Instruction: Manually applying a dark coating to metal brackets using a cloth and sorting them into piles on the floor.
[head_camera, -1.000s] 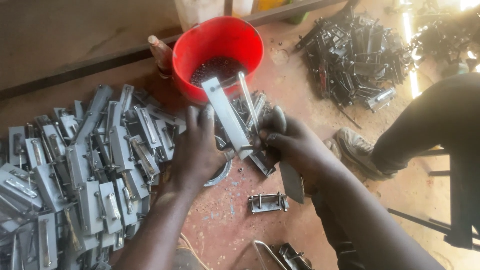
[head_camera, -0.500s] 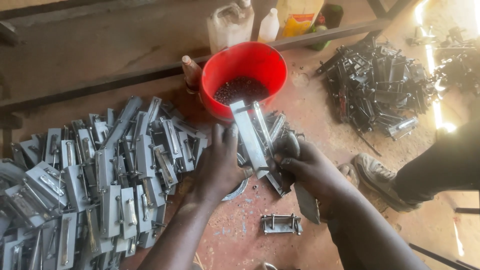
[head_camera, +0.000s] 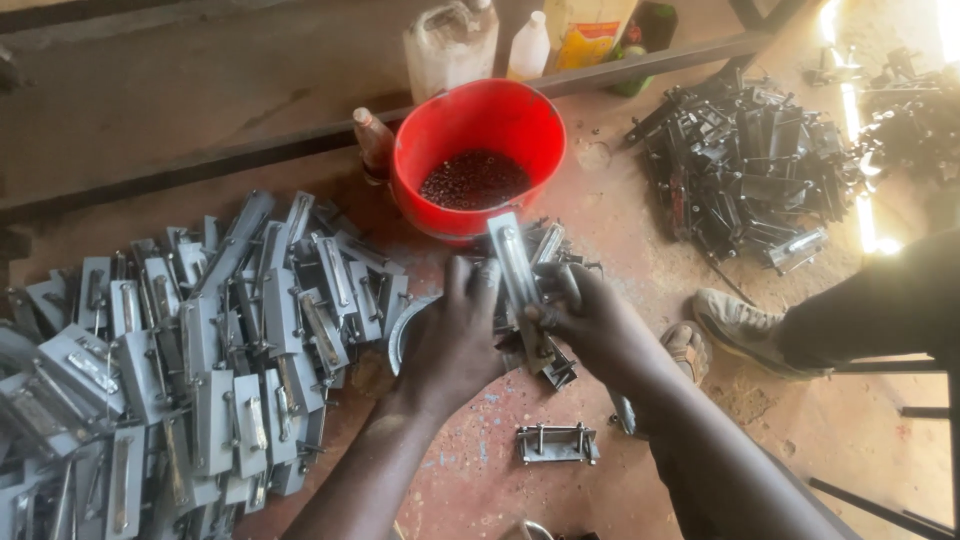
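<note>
Metal latch plate (head_camera: 520, 285): long, narrow, flat strip of grey steel with a raised bolt guide running along its face. Held off the floor between the left hand (head_camera: 455, 345) and right hand (head_camera: 590, 325), both closed around its lower half. Pose: nearly upright, slightly tilted, upper end toward the red bucket (head_camera: 480, 160), its tip just overlapping the bucket's near rim. Lower end sits over a few similar loose pieces.

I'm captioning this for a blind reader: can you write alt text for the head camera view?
Two hands, left hand and right hand, hold a long grey metal latch plate over a reddish workshop floor. Behind it stands a round red plastic bucket of small dark parts, with a pile of grey metal plates on the left.
</note>
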